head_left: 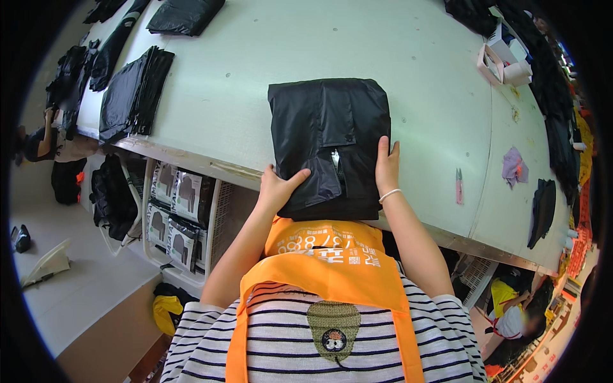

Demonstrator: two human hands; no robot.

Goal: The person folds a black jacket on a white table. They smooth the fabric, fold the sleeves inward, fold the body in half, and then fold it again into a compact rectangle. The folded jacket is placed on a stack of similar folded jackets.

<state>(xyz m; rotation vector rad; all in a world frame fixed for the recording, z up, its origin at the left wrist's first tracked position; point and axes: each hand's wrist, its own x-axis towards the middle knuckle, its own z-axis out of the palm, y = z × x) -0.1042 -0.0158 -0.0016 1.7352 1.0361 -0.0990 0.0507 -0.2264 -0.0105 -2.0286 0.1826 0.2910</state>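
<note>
A folded black garment point(329, 143) with a zipper lies on the pale worktable point(255, 70), its near edge hanging over the table's front edge. My left hand point(279, 185) presses flat on its lower left corner, thumb spread to the right. My right hand point(387, 167), with a white band on the wrist, lies flat on its right side, fingers pointing up the cloth. Neither hand is closed around the fabric.
A stack of black folded pieces point(134, 92) and more black cloth point(185, 14) lie at the table's far left. A pink small tool point(459, 185), a purple rag point(514, 167) and white boxes point(504, 60) sit at right. Packaged goods fill a white basket point(182, 217) under the table.
</note>
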